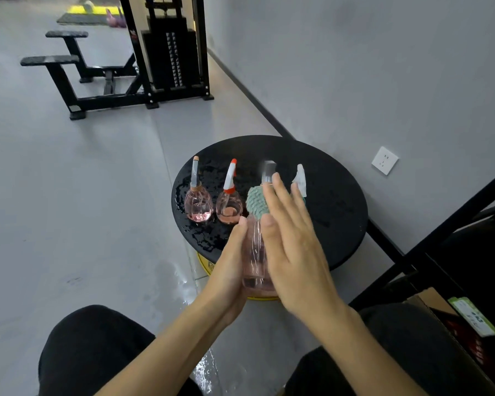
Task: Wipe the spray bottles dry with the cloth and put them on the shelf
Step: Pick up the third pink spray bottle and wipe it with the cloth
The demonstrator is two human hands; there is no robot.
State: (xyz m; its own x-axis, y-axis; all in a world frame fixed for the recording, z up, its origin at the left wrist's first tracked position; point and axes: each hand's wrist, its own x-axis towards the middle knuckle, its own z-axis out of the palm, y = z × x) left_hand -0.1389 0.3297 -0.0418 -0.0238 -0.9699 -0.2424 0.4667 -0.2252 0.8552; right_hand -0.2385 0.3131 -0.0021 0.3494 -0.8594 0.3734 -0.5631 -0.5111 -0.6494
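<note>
Pink bottle [255, 252] between both hands (cloth [257, 202] under right).

Left hand [229, 270]: palm turned inward, cupping the left side of a clear pink plastic spray bottle [255, 261]; thumb tip lies against the bottle's upper wall, the other fingers hidden behind it.
Right hand [293, 247]: back toward the camera, fingers straight and close together, pointing up and away.
Right fingertips [277, 181]: pressed flat over a teal knobbly cloth [256, 202] that shows just left of the fingers.
Right thumb: laid along the bottle's front, below the cloth.
Forearms: both bare, rising from the lower edge and converging at the bottle.
Knees: in dark fabric, one under each forearm.
</note>
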